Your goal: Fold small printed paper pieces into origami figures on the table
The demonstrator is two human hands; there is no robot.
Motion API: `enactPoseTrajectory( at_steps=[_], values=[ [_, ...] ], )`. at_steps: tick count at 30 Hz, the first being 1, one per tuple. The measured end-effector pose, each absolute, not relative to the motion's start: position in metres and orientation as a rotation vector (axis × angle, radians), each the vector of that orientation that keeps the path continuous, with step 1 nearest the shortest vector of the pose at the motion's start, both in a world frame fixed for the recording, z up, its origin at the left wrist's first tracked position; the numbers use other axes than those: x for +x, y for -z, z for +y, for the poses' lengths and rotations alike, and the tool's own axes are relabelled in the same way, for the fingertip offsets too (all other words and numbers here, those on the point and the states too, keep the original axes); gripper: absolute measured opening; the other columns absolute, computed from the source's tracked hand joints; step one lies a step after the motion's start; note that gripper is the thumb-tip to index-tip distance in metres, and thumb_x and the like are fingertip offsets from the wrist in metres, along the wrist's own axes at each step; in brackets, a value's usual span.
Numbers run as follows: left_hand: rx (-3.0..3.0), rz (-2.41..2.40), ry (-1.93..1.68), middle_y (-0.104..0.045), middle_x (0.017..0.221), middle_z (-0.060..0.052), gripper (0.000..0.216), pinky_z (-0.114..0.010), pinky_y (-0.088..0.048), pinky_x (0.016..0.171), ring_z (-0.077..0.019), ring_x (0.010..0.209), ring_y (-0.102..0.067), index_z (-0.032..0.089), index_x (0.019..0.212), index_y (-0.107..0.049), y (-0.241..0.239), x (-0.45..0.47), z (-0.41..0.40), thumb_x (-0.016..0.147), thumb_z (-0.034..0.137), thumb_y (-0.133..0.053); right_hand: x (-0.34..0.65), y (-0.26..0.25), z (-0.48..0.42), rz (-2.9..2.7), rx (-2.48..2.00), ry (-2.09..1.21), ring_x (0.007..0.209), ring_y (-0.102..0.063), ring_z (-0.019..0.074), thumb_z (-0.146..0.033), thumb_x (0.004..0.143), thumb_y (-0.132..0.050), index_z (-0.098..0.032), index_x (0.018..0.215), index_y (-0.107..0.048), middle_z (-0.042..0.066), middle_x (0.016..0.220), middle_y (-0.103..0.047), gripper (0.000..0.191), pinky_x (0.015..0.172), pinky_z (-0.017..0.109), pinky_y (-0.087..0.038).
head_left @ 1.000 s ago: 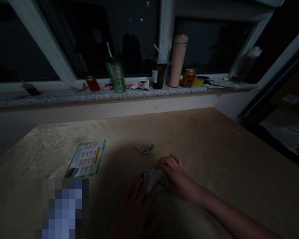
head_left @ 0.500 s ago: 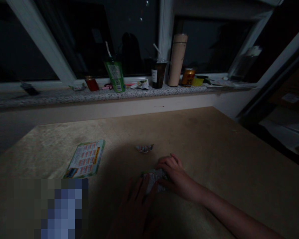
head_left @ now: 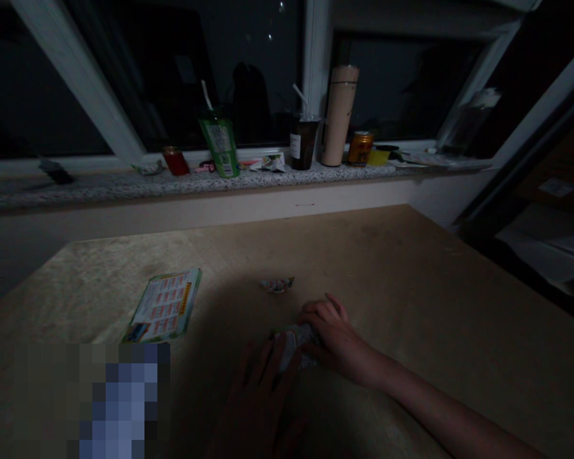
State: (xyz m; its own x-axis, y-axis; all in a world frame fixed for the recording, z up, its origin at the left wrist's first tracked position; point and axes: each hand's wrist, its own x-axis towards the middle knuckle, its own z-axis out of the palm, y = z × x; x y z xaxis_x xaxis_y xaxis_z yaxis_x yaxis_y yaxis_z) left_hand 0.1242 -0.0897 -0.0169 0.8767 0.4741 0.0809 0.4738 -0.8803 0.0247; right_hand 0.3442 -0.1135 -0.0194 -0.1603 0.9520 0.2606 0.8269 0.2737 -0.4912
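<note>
A small printed wrapper (head_left: 293, 343), pale with dark green at its edge, lies on the table between my hands. In deep shadow, my left hand (head_left: 261, 392) rests with spread, flat fingers, their tips on the near left part of the wrapper. My right hand (head_left: 332, 331) comes in from the right, its fingers bent over the wrapper's right side with the thumb along its near edge. Part of the wrapper is hidden under both hands. Just beyond them lies a crumpled small wrapper piece (head_left: 277, 285). A printed card (head_left: 165, 305) is to the left.
The tan table (head_left: 411, 280) reaches a wall below a speckled sill (head_left: 268, 180). On the sill stand a green cup (head_left: 221, 146), a dark drink cup (head_left: 303, 143), a beige flask (head_left: 338, 118), a gold can (head_left: 360, 148) and a red jar (head_left: 176, 161). A blurred-out patch covers the lower left.
</note>
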Motion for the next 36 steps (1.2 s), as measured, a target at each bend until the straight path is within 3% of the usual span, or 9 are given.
enactPoseTrajectory(
  at_steps=[9, 13, 17, 20, 26, 36],
  values=[
    [2.975, 0.781, -0.032, -0.019, 0.153, -0.008, 0.075, -0.057, -0.025, 0.106, -0.0329, 0.138, -0.021, 0.026, 0.149, -0.012, 0.013, 0.123, -0.091, 0.089, 0.046, -0.051, 0.344, 0.021, -0.113, -2.003, -1.591, -0.227, 0.113, -0.050, 0.0216, -0.017, 0.078, -0.066, -0.022, 0.118, -0.048, 0.006, 0.112, -0.057, 0.044, 0.109, 0.053, -0.021],
    [2.943, 0.743, -0.008, -0.014, 0.154, -0.009, 0.079, -0.058, -0.021, 0.107, -0.0340, 0.138, -0.017, 0.026, 0.149, -0.009, 0.022, 0.121, -0.088, 0.087, 0.051, -0.051, 0.340, 0.023, -0.121, -2.091, -1.560, 0.054, 0.113, -0.052, 0.0213, -0.020, 0.086, -0.059, -0.021, 0.114, -0.056, 0.005, 0.111, -0.062, 0.029, 0.111, 0.055, -0.018],
    [2.938, 0.716, -0.019, -0.011, 0.154, -0.010, 0.081, -0.057, -0.019, 0.108, -0.0348, 0.138, -0.017, 0.022, 0.149, -0.011, 0.028, 0.121, -0.085, 0.086, 0.055, -0.049, 0.330, 0.028, -0.140, -2.334, -1.373, 0.215, 0.116, -0.053, 0.0182, -0.020, 0.092, -0.050, -0.021, 0.117, -0.058, 0.003, 0.118, -0.064, 0.026, 0.116, 0.047, -0.014],
    [2.941, 0.740, -0.009, -0.014, 0.154, -0.009, 0.077, -0.054, -0.022, 0.108, -0.0333, 0.138, -0.018, 0.021, 0.149, -0.015, 0.025, 0.122, -0.085, 0.088, 0.053, -0.048, 0.324, 0.030, -0.154, -2.373, -1.354, 0.269, 0.119, -0.052, 0.0202, -0.023, 0.093, -0.050, -0.016, 0.124, -0.055, 0.006, 0.123, -0.062, 0.032, 0.115, 0.043, -0.023],
    [2.953, 0.751, -0.024, -0.014, 0.154, -0.010, 0.078, -0.054, -0.024, 0.107, -0.0337, 0.138, -0.020, 0.024, 0.149, -0.016, 0.019, 0.123, -0.088, 0.086, 0.055, -0.050, 0.330, 0.016, -0.167, -2.389, -1.461, 0.069, 0.123, -0.050, 0.0204, -0.017, 0.094, -0.044, -0.016, 0.134, -0.047, 0.009, 0.131, -0.056, 0.040, 0.107, 0.038, -0.039],
    [2.992, 0.702, -0.160, -0.016, 0.154, -0.009, 0.077, -0.053, -0.027, 0.106, -0.0340, 0.136, -0.024, 0.023, 0.149, -0.012, 0.024, 0.121, -0.087, 0.089, 0.056, -0.047, 0.340, 0.001, -0.173, -2.456, -1.529, -0.314, 0.134, -0.034, 0.0218, -0.022, 0.088, -0.053, -0.023, 0.143, -0.034, 0.007, 0.147, -0.036, 0.057, 0.112, 0.043, -0.028]
  ],
)
